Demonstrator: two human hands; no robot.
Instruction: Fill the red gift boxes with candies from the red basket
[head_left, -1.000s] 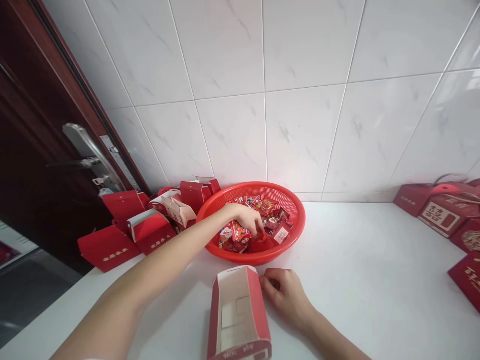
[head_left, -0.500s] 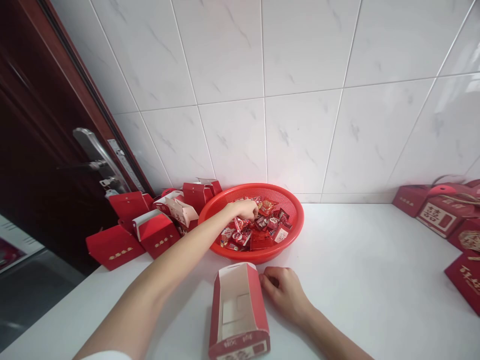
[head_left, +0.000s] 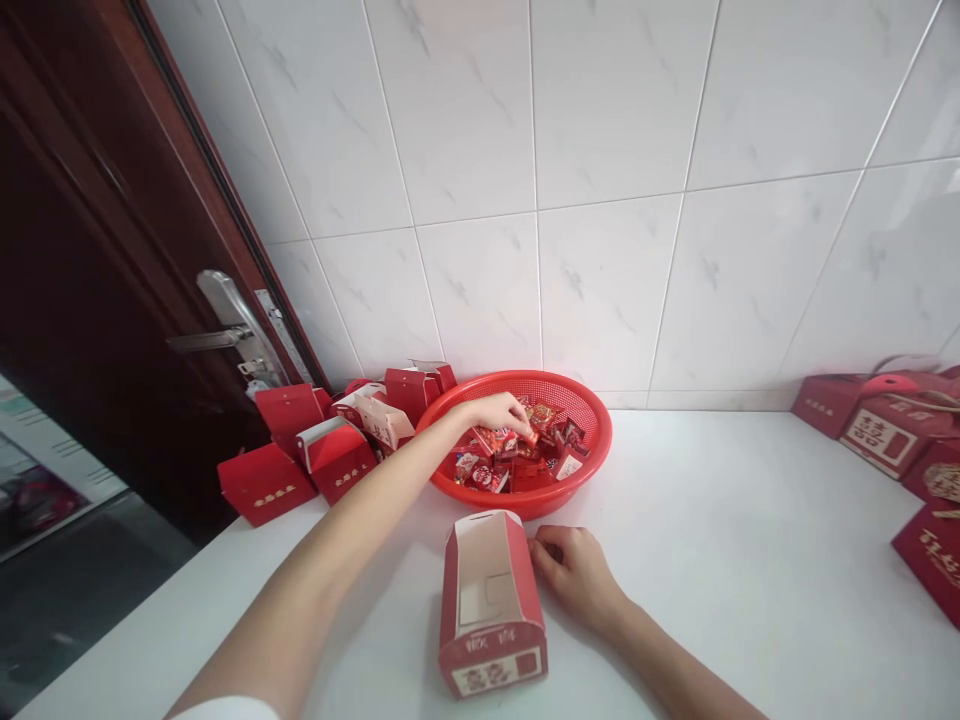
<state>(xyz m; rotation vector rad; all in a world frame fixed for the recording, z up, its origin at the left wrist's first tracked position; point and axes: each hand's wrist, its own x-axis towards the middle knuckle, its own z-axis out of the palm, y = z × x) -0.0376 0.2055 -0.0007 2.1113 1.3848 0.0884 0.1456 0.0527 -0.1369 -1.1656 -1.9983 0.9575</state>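
Note:
My left hand (head_left: 501, 413) is over the red mesh basket (head_left: 596, 458), its fingers pinched on a small red candy (head_left: 532, 437). Wrapped candies (head_left: 491, 474) in red and dark wrappers lie below it in the basket. In front of the basket stands a red gift box (head_left: 527, 582), its top open and its pale inside showing no contents. My right hand (head_left: 574, 565) rests on the white table just right of the box, fingers curled and touching or nearly touching its side. Nothing shows in the curled fingers.
Several open red boxes (head_left: 271, 482) crowd the table's left end, beside a dark door with a metal handle (head_left: 225, 335). More red boxes (head_left: 877, 435), some with cord handles, stand at the far right. A tiled wall (head_left: 607, 280) rises behind the table.
My left hand has lifted slightly from among the candies, with a small red candy now visible at its fingertips. The camera view has shifted a little; my right hand stays beside the box.

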